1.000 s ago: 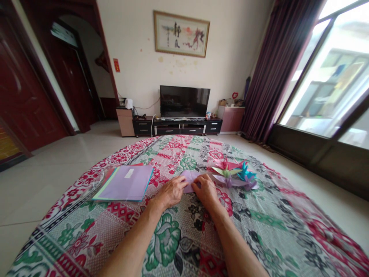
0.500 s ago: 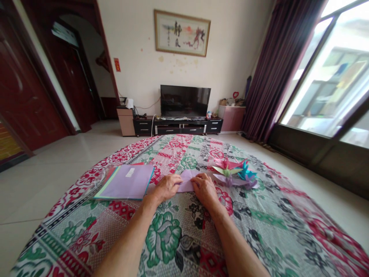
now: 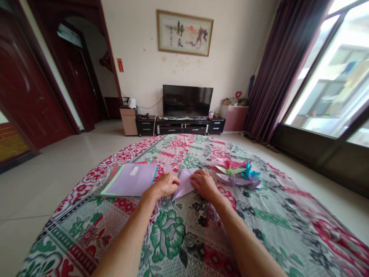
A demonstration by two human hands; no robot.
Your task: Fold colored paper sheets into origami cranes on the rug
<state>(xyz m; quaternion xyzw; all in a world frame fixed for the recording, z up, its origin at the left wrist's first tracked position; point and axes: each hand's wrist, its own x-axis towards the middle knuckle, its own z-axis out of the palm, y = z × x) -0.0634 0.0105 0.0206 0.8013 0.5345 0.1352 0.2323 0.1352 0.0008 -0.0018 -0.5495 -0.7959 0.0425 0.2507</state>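
A folded piece of light purple origami paper (image 3: 184, 182) lies on the patterned tablecloth in front of me, one pointed corner aimed toward my lower left. My right hand (image 3: 204, 183) is closed on its right side, fingers bent over the edge. At the left edge of the paper, the bent fingers of my left hand (image 3: 166, 184) are closed together; the fingertips are partly hidden. Right of my hands stand several folded paper cranes, among them a green one (image 3: 230, 171), a blue one (image 3: 248, 171) and a purple one (image 3: 232, 181).
To the left lies a stack of coloured paper sheets (image 3: 131, 182), purple on top with a white label. The floral tablecloth (image 3: 167, 234) covers the round table. Beyond it are a television (image 3: 187, 100) on a black low cabinet (image 3: 170, 127), doors and a curtained window.
The purple paper has turned, so a pointed corner now reaches toward me at lower left. My left hand has shifted slightly away from its middle. The view has moved slightly left.
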